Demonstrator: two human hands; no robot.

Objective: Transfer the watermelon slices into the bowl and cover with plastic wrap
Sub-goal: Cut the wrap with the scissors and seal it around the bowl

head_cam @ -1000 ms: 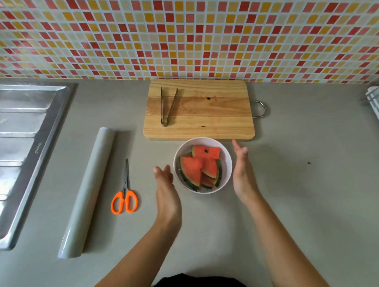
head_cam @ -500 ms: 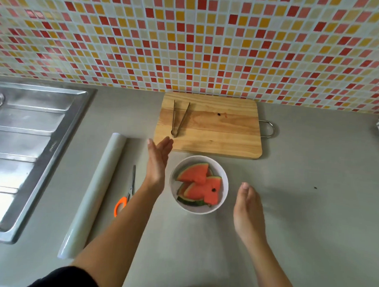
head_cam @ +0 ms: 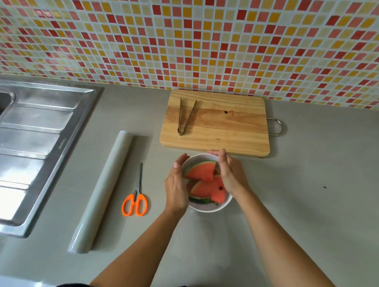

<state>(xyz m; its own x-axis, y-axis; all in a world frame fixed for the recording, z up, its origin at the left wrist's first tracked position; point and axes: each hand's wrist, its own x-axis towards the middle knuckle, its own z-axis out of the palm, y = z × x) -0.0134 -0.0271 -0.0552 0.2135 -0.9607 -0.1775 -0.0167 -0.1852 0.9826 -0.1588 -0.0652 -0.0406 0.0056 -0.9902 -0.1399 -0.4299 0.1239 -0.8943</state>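
A white bowl point(head_cam: 212, 208) stands on the grey counter just in front of the wooden cutting board point(head_cam: 225, 125). Inside it lie several red watermelon slices point(head_cam: 201, 172) with green rind. My left hand point(head_cam: 177, 182) lies against the bowl's left side with straight fingers. My right hand point(head_cam: 231, 172) reaches over the bowl's right rim, fingers extended toward the far edge. Whether either hand presses the rim I cannot tell. A roll of plastic wrap point(head_cam: 103, 189) lies to the left on the counter.
Orange-handled scissors point(head_cam: 136, 197) lie between the roll and the bowl. Metal tongs point(head_cam: 185, 116) rest on the board's left part. A steel sink drainboard point(head_cam: 27, 142) fills the left. A tiled wall point(head_cam: 188, 36) closes the back.
Both hands have closed in on the bowl from either side; the right hand moved forward from the counter to over the bowl's right rim.
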